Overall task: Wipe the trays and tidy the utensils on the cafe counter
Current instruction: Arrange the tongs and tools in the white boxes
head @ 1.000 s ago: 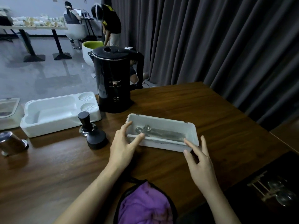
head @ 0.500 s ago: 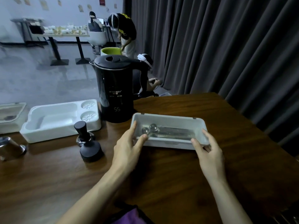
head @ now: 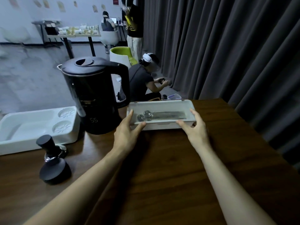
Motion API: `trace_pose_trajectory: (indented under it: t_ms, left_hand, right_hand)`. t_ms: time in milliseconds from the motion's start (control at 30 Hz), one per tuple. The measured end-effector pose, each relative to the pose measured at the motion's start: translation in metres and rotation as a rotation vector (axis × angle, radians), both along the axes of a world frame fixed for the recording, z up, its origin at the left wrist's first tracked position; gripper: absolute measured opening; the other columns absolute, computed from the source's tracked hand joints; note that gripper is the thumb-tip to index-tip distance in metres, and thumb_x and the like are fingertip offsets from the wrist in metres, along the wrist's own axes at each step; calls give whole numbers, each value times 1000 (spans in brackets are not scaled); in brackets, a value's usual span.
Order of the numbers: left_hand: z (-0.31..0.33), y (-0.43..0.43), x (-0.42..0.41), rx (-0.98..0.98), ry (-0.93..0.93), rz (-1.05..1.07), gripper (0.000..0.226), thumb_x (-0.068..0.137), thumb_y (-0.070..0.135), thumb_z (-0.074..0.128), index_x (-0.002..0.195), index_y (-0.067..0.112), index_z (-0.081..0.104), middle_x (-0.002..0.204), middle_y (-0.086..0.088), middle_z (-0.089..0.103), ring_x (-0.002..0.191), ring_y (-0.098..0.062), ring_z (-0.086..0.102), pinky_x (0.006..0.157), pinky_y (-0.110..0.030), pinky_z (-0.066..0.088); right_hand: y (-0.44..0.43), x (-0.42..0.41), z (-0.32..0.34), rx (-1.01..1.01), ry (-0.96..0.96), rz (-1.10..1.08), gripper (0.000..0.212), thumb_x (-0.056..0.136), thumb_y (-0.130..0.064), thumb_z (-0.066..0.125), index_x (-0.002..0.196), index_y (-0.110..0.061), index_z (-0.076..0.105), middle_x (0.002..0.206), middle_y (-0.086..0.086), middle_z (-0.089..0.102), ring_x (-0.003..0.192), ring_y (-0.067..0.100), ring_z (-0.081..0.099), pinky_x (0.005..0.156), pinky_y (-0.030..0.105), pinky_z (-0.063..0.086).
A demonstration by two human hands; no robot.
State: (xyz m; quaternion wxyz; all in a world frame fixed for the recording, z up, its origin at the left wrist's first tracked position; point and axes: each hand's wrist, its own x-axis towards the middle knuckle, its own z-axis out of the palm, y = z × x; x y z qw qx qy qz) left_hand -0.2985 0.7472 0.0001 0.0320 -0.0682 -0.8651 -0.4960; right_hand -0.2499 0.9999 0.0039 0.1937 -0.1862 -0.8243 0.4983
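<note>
Utensil tray (head: 162,126), left hand (head: 126,135), right hand (head: 196,133), grips clamped on its ends, spoons (head: 146,114) inside blurred

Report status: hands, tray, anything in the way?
Left hand and right hand grip the tray ends. Tray at counter's far edge, spoons inside. Kettle close on its left.

Utensils (head: 162,115) blur together; white moulded tray (head: 32,143) leaves the left edge.
</note>
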Motion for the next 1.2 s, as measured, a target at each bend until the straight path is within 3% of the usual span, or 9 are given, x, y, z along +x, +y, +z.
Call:
trace_pose_trajectory:
  t_ms: [200,333,500,700,767,833,933,1033,1200]
  left_hand:
    - [-4,14,-21,-37,-15,42,90,82,73,60,158,35,31,131,-11,66,122,-23,62,106,-46,49]
    - [-8,22,-25,-47,9,78,87,84,72,59,158,35,32,144,-6,58,129,-22,56,109,-47,47]
    - [-15,24,-30,-52,5,84,80,89,70,58,157,39,32,145,0,55,130,-19,55,110,-47,46]
    - [-14,20,-26,-75,-1,36,77,95,58,59,160,43,21,152,-4,50,137,-22,48,114,-45,41]
    - [-14,17,-19,-87,-1,-14,81,96,56,59,160,47,10,163,3,35,146,-19,38,119,-44,37]
    - [-15,11,-10,-78,-17,-51,83,96,57,59,158,52,3,164,5,32,146,-18,38,119,-45,36]
    - [-15,-8,6,-51,-28,-62,81,96,57,58,155,59,3,158,5,44,137,-15,49,115,-44,41]
    - [-13,-35,27,2,-69,-83,77,92,62,56,153,61,9,162,12,35,144,-8,41,120,-45,36]
    - [-9,-95,68,79,-99,-52,73,91,63,58,151,62,18,157,17,42,140,0,43,119,-41,37]
  right_hand:
    - [18,-32,-10,-14,-8,50,86,76,-61,77,150,-37,41,154,-6,44,140,19,40,114,43,38]
    - [26,-47,-12,-4,-2,99,85,79,-56,77,151,-32,40,155,-3,43,142,19,38,113,38,36]
    - [31,-55,-20,12,-20,115,82,82,-56,74,152,-31,39,156,-1,41,143,21,37,107,33,34]
    - [27,-58,-22,-12,-54,127,83,85,-58,70,155,-36,31,160,1,34,145,25,33,112,47,35]
    - [23,-57,-21,-34,-56,130,83,87,-54,70,156,-37,27,161,2,31,146,26,31,110,46,34]
    - [20,-55,-19,-35,-33,128,86,88,-52,69,158,-37,21,163,1,28,147,25,29,110,43,32]
    - [14,-49,-17,-39,-30,76,93,87,-58,67,160,-39,11,167,0,19,151,28,22,116,52,27]
    - [-4,-36,-12,-7,-4,-52,89,87,-70,56,158,-42,11,168,-1,13,152,31,19,117,60,28]
    - [-69,-9,0,114,178,-59,69,97,-62,47,157,-37,23,168,-6,10,153,18,14,118,43,24]
